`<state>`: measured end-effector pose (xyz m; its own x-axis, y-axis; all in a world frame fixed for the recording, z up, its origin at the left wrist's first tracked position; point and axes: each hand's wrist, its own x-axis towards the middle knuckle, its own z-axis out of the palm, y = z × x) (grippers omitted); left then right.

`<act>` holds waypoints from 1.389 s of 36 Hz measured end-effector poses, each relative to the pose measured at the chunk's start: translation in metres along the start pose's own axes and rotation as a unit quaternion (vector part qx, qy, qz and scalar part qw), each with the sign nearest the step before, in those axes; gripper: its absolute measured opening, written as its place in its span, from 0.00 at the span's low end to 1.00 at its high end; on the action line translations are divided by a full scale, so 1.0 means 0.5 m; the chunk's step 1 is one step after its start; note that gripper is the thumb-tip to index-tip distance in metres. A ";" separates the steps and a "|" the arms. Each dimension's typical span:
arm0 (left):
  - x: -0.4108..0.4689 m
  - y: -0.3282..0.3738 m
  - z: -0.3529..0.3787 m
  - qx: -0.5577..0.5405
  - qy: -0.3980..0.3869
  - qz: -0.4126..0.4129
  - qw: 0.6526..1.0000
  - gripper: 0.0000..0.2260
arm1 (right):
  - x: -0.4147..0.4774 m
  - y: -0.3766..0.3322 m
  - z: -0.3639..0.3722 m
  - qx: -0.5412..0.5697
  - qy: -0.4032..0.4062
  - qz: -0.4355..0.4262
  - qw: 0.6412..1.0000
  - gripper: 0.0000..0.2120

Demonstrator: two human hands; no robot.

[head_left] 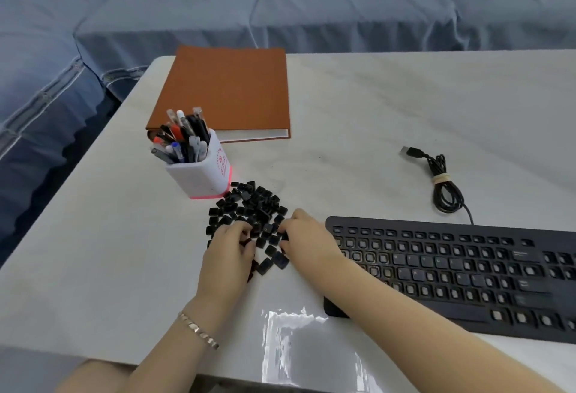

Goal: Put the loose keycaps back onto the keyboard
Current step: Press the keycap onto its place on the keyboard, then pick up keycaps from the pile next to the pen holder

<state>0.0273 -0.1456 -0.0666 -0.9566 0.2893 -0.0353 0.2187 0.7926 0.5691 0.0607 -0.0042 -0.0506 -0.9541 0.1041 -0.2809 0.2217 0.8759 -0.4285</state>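
Keycaps [249,215], black and loose, lie in a heap on the white worktop [358,106], just left of the keyboard [452,271] and just beside the base of a pen pot [202,171] that stands behind them. The keyboard sits at the right of the worktop with its far end out of view. Many of its key seats show bare, while a few caps in the middle rows are in place. Both hands are in the near side of the heap. The left hand [229,252] lies palm down with its fingers bent onto the caps, and the right hand [307,243] reaches in from the keyboard's side with its fingertips curled among them. Whether either hand has hold of a cap cannot be told, as the tips are hidden in the pile. The right forearm crosses the keyboard's near left corner. A bracelet [198,330] circles the left wrist. Behind the pot lies a closed brown folder [230,90]. The keyboard's cable [442,183] lies coiled and tied beyond the keyboard, its plug [411,152] free on the worktop. A blue-covered sofa [218,9] runs along the far side.
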 end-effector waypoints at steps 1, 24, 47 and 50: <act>0.003 0.000 -0.003 -0.009 -0.001 -0.010 1.000 0.07 | 0.001 0.003 -0.002 0.011 -0.002 0.005 1.000 0.12; -0.065 0.175 -0.057 -0.527 -0.108 -0.130 0.833 0.13 | -0.154 0.081 -0.113 0.757 0.016 0.140 0.639 0.07; -0.119 0.261 -0.025 -0.492 -0.136 -0.092 0.855 0.13 | -0.256 0.133 -0.170 0.790 0.045 0.152 0.592 0.11; -0.119 0.265 -0.017 -0.497 -0.134 -0.119 0.849 0.14 | -0.261 0.142 -0.168 0.782 0.048 0.150 0.603 0.09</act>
<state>0.1118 -0.0621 0.0179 -0.8441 0.4010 -0.3559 -0.3721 0.0400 0.9273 0.1840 0.0839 0.0281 -0.8142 0.2398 -0.5287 0.2345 -0.6972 -0.6774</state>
